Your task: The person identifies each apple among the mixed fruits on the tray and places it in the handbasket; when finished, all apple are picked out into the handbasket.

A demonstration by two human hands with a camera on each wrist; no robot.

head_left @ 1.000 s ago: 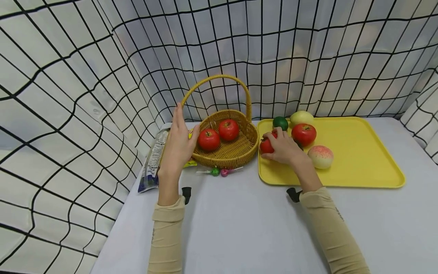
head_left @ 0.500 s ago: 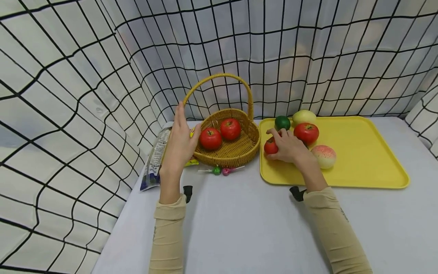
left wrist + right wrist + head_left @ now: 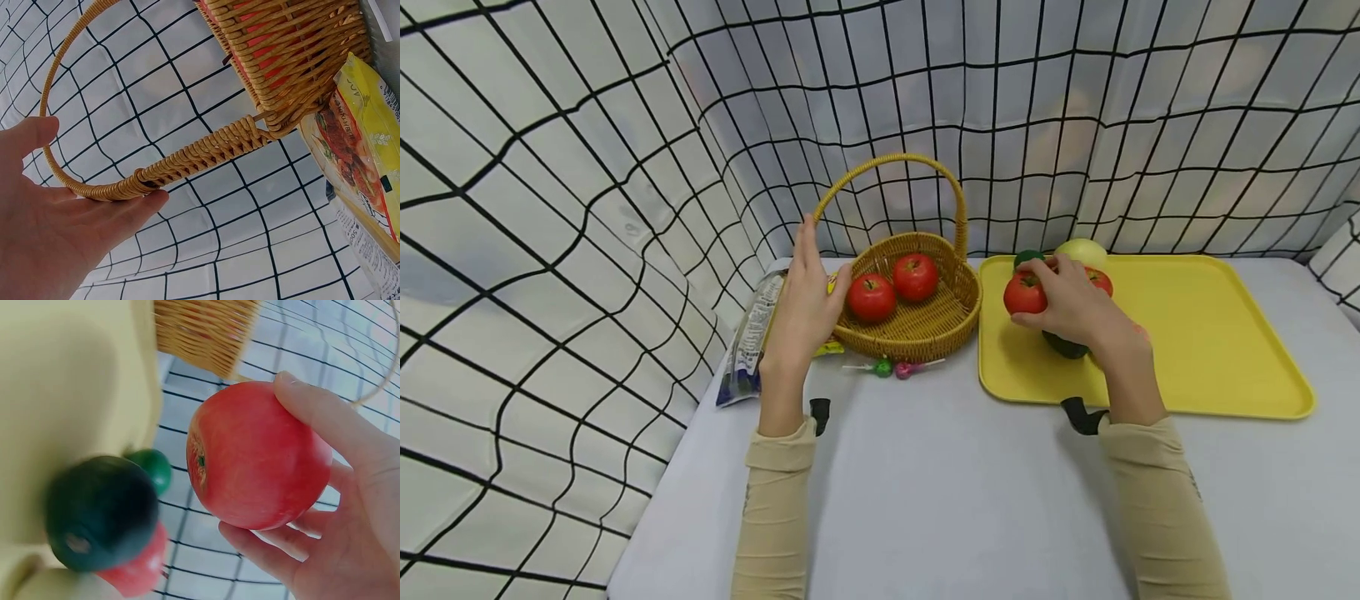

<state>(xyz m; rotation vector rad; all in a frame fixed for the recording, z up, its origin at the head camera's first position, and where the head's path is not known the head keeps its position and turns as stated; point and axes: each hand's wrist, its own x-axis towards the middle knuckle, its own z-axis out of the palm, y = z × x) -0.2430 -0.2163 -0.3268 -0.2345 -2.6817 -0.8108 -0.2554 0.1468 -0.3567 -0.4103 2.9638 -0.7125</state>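
A red apple (image 3: 1025, 292) is pinched between the thumb and fingers of my right hand (image 3: 1078, 307), raised over the left part of the yellow tray (image 3: 1225, 358). In the right wrist view its blossom end faces away from the palm. My left hand (image 3: 805, 304) is upright beside the wicker basket (image 3: 917, 343). Its straight fingers lie along the outside of the basket handle (image 3: 206, 150), with the thumb out to the other side. Inside the basket sit two red apples (image 3: 871, 298). Below the right hand, a dark green rounded fruit (image 3: 1065, 345) rests on the tray.
Also on the tray are a small green fruit (image 3: 1028, 257), a pale yellow-green one (image 3: 1081, 252), a red one (image 3: 1101, 281) and a peach mostly behind my wrist. Two lollipops (image 3: 882, 367) lie before the basket; a snack bag (image 3: 751, 342) and yellow packet (image 3: 369, 137) lie left. Netting surrounds the table.
My right hand has lifted the apple from the tray, uncovering the dark green fruit beneath. The left hand keeps its place at the handle. The whole head view has shifted slightly.
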